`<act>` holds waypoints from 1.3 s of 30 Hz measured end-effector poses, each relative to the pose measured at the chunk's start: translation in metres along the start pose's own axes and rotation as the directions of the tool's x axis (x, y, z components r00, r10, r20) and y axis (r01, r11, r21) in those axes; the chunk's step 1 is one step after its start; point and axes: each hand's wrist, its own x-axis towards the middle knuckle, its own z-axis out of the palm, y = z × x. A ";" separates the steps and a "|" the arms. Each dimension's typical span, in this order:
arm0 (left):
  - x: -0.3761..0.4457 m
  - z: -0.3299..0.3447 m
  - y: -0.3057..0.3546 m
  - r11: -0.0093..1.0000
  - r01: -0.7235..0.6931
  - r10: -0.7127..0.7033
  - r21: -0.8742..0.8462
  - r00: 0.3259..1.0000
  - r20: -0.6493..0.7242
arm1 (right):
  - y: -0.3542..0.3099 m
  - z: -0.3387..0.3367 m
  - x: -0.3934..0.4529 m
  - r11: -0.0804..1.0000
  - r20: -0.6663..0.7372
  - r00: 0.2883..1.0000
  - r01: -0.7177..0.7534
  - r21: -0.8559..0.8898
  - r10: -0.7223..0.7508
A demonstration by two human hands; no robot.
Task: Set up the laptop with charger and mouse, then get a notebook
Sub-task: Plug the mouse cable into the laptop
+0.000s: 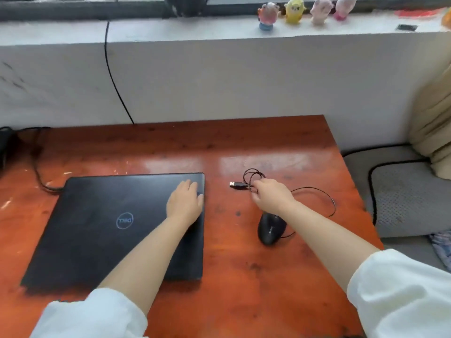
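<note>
A closed black laptop (pixel 105 228) lies on the reddish wooden desk (pixel 244 276), lid logo facing up. My left hand (pixel 185 201) rests flat on the lid near its far right corner, fingers spread. A black wired mouse (pixel 269 229) sits to the right of the laptop. My right hand (pixel 272 195) pinches the mouse cable (pixel 251 175) just behind its USB plug (pixel 236 185), which points left toward the laptop. A black charger cable (pixel 40 179) runs to the laptop's far left corner. No notebook is visible.
A white wall rises behind the desk, with a black cable (pixel 114 86) hanging down it. Several small figurines (pixel 295 9) stand on the windowsill. Grey cushions (pixel 405 196) and a beige pillow (pixel 434 123) lie to the right of the desk.
</note>
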 end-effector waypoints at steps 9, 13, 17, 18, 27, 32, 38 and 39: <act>-0.006 0.035 0.003 0.972 0.236 -0.235 0.006 0.971 -0.044 | 0.013 0.032 0.059 0.981 -0.027 0.984 0.174 -0.091 -0.177; -0.008 0.042 -0.003 0.969 0.249 -0.247 0.011 0.967 -0.058 | 0.014 0.038 0.069 0.968 -0.068 0.966 0.247 -0.047 -0.250; -0.010 0.049 -0.002 0.967 0.255 -0.256 -0.020 0.963 -0.083 | 0.006 0.037 0.071 0.942 -0.154 0.935 0.332 0.059 -0.320; -0.010 0.051 -0.002 0.965 0.259 -0.261 -0.026 0.961 -0.088 | 0.001 0.036 0.071 0.930 -0.163 0.925 0.358 0.081 -0.342; -0.011 0.053 -0.004 0.964 0.264 -0.267 -0.043 0.957 -0.110 | -0.026 0.056 0.072 0.894 -0.143 0.894 0.439 0.088 -0.425; -0.011 0.054 -0.004 0.962 0.266 -0.271 -0.056 0.955 -0.119 | -0.028 0.058 0.075 0.883 -0.177 0.887 0.451 0.134 -0.426; -0.011 0.055 -0.005 0.965 0.257 -0.262 -0.057 0.956 -0.129 | -0.024 0.061 0.074 0.873 -0.227 0.883 0.454 0.181 -0.412; -0.011 0.055 -0.005 0.965 0.256 -0.262 -0.058 0.956 -0.131 | -0.025 0.063 0.074 0.870 -0.230 0.881 0.457 0.184 -0.414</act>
